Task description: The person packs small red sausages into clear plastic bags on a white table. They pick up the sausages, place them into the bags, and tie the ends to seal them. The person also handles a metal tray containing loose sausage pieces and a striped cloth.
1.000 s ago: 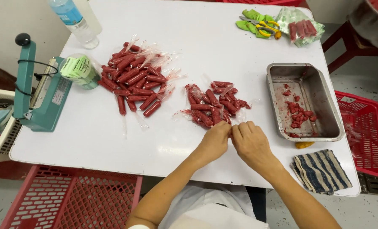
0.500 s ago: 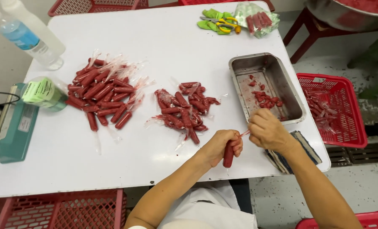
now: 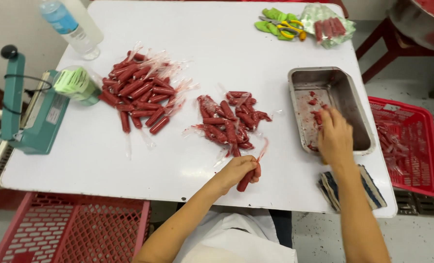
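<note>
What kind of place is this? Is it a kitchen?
Probably a small food-packing workshop, not a home kitchen. Heaps of red sausage sticks in plastic sleeves lie on a white table, beside a teal heat sealer, a metal tray and red crates.

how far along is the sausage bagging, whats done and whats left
Done, by the look of it: a big pile of bagged red sausages lies near the teal heat sealer. In hand: the left hand holds one bagged sausage, while the right hand reaches into the metal tray. Left: the smaller pile mid-table and a few scraps in the tray.
</note>
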